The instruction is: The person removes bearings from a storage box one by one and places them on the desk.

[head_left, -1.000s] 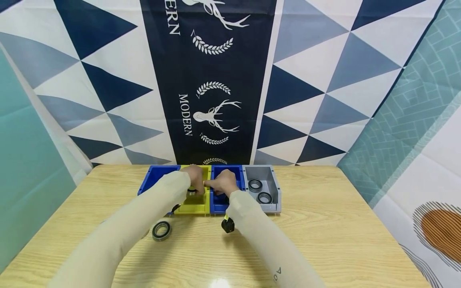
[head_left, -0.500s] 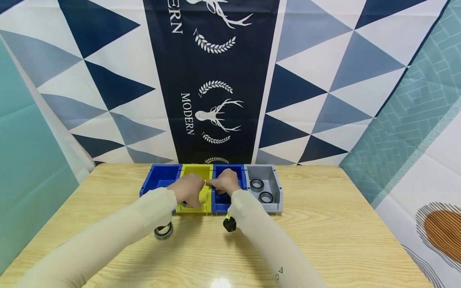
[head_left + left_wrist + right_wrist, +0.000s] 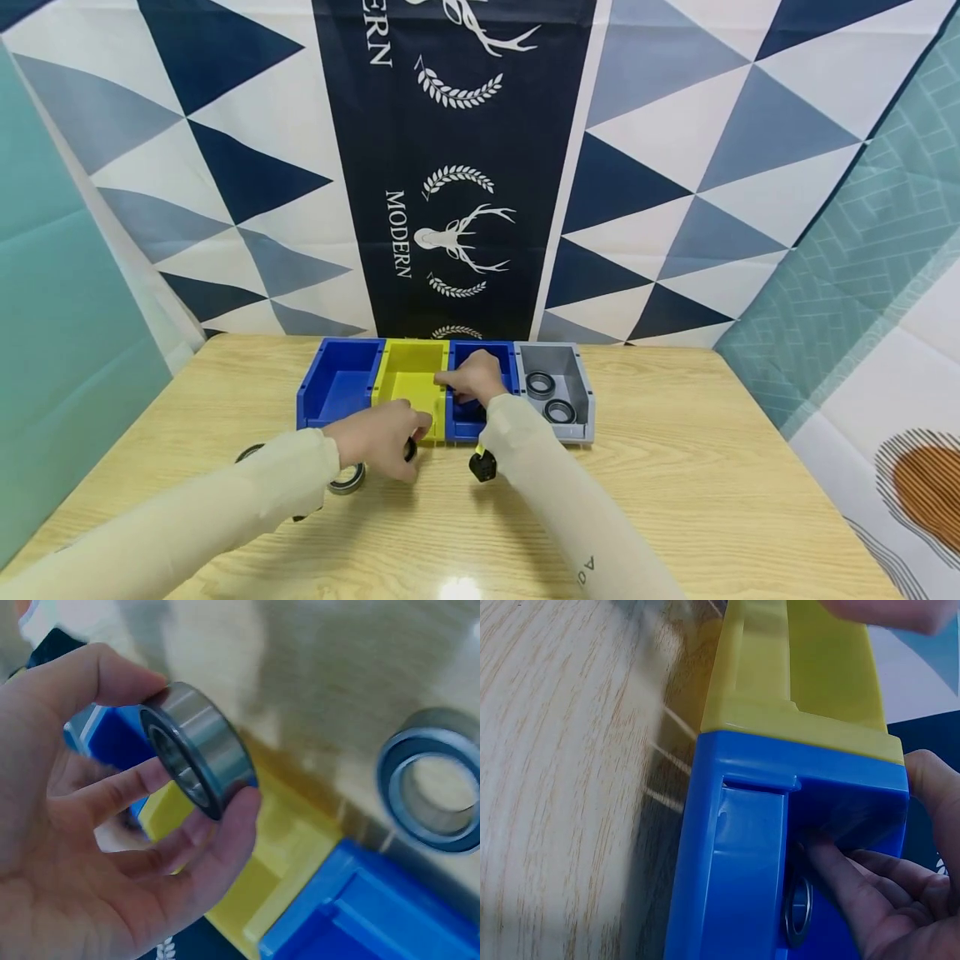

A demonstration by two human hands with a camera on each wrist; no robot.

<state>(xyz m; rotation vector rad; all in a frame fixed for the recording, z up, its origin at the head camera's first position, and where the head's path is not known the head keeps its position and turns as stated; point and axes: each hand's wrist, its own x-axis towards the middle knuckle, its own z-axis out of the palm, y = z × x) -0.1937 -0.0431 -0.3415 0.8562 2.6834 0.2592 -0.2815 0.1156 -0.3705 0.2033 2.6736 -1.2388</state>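
My left hand (image 3: 382, 437) pinches a ball bearing (image 3: 206, 746) by its outer ring, in front of the yellow bin (image 3: 411, 387). In the left wrist view the fingertips sit on opposite sides of its steel rim. My right hand (image 3: 474, 379) reaches into the right blue bin (image 3: 739, 877), one finger stretched over the wall shared with the yellow bin. Another bearing (image 3: 799, 911) lies inside that bin right by the fingers, partly hidden. I cannot tell whether the right hand grips it.
Two bearings (image 3: 561, 411) lie in the grey bin (image 3: 587, 408) at the right end. Another blue bin (image 3: 345, 379) stands at the left end. On the wooden table (image 3: 660, 500) lie a bearing (image 3: 348, 480) beside the left wrist and another bearing (image 3: 249, 452) partly behind the sleeve.
My left hand has come out of the yellow bin toward me, over its front edge, with a bearing in its fingers. My right hand stays in the blue bin.
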